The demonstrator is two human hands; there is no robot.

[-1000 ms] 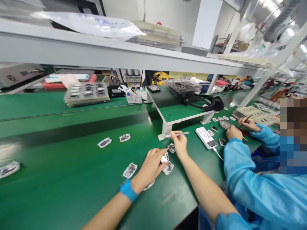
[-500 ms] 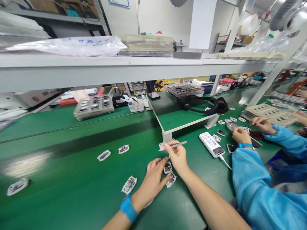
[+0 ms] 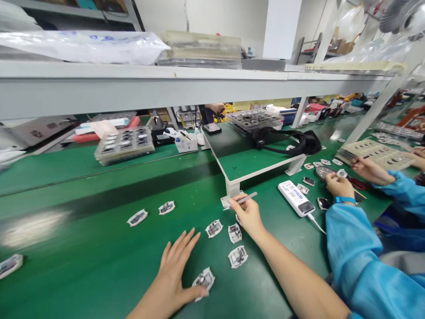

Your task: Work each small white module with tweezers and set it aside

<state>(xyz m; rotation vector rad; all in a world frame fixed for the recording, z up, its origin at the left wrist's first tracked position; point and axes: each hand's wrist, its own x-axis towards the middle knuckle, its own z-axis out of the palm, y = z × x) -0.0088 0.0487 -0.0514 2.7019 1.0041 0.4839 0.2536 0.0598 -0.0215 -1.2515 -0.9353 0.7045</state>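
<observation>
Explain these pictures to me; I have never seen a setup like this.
There is no machine here. These are a person's own bare hands, seen from one camera worn on the head, looking forward and down. The right hand holds metal tweezers like a pen. The open left hand lies beside a small component on white backing. More such pieces lie on the green workbench. At the right, a co-worker's blue sleeve shows.
</observation>
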